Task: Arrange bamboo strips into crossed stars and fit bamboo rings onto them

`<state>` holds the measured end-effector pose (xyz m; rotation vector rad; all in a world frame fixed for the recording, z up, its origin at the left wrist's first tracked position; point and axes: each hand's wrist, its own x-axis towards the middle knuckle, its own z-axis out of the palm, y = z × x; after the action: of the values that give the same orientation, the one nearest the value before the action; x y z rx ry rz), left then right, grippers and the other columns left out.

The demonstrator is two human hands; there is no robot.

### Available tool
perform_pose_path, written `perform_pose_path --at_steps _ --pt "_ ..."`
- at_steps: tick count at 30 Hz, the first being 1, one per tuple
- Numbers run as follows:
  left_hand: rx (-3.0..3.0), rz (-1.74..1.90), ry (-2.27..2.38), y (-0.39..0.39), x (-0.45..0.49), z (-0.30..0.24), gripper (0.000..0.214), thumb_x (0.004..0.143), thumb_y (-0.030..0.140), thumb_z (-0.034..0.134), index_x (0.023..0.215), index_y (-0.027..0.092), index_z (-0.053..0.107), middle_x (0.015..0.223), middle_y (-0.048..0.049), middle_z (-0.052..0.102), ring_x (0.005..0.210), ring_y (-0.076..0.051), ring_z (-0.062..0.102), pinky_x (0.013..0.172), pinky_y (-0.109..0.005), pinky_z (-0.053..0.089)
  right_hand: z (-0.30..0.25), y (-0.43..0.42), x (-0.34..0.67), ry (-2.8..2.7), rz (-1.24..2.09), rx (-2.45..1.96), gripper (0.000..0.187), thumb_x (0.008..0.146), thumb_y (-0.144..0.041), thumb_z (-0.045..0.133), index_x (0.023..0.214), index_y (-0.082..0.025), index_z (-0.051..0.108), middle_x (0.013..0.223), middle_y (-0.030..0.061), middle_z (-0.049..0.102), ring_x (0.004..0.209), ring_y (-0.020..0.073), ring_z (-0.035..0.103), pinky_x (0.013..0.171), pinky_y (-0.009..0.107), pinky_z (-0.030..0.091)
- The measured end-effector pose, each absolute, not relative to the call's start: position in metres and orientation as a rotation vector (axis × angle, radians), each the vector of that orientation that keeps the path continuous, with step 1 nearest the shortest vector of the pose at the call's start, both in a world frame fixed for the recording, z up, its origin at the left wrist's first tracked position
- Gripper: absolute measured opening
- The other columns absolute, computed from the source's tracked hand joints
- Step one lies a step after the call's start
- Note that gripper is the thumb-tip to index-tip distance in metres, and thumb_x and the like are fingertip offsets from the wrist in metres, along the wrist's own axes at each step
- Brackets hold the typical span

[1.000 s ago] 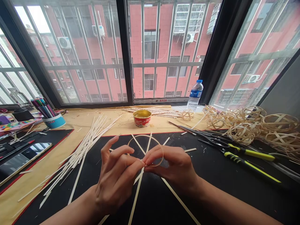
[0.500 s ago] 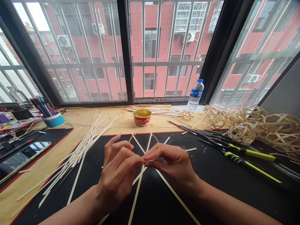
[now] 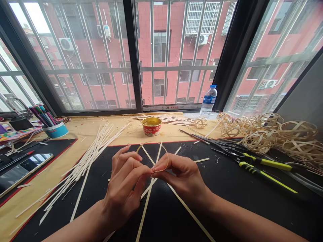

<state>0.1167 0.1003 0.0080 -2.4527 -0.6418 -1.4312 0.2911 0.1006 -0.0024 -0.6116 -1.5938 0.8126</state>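
A thin ring of bamboo strip (image 3: 167, 158) stands up between my hands over the black mat. My left hand (image 3: 128, 181) pinches it with thumb and index finger at the ring's lower side, the other fingers curled loosely above. Right beside those fingertips, my right hand (image 3: 183, 174) grips the same spot, where the ends appear to meet; the join itself is hidden. Beneath both hands, several flat bamboo strips (image 3: 145, 211) lie crossed on the mat, their crossing partly covered by my fingers.
Left lies a fanned bundle of strips (image 3: 85, 161). Behind the hands stands a red tin (image 3: 151, 127), with a water bottle (image 3: 208, 102) farther right. Yellow-black pliers (image 3: 267, 178) and woven bamboo balls (image 3: 259, 137) occupy the right. A pen cup (image 3: 55, 129) and phone (image 3: 27, 171) are left.
The whole view has shifted slightly, so everything sits a little farther left. Both hands keep their pinch on the ring, with only a tiny movement of the fingers.
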Motion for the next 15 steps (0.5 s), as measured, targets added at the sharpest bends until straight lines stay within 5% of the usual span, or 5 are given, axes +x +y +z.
perform_pose_path --at_steps 10,15 --pt "-2.444 -1.398 -0.656 0.1093 0.1155 0.0057 0.022 0.081 -0.002 0.056 0.087 0.018 0.060 0.072 -0.0014 0.058 0.087 -0.021 0.052 0.095 -0.054 0.038 -0.0042 0.1055 0.2931 -1.517 1.111 -0.595 0.022 0.070 -0.022 0.078 0.089 -0.018 0.070 0.083 0.0020 0.070 0.077 0.0144 0.066 0.074 0.027 0.056" --pt "-2.459 -1.386 -0.664 0.1088 0.1151 0.0057 0.021 0.082 -0.002 0.055 0.086 0.018 0.060 0.071 -0.0011 0.058 0.086 -0.020 0.053 0.095 -0.053 0.038 -0.0041 0.1068 0.2936 -1.569 0.987 -0.587 0.012 0.073 -0.021 0.076 0.083 -0.018 0.070 0.083 0.0024 0.068 0.074 0.0137 0.064 0.068 0.026 0.055"
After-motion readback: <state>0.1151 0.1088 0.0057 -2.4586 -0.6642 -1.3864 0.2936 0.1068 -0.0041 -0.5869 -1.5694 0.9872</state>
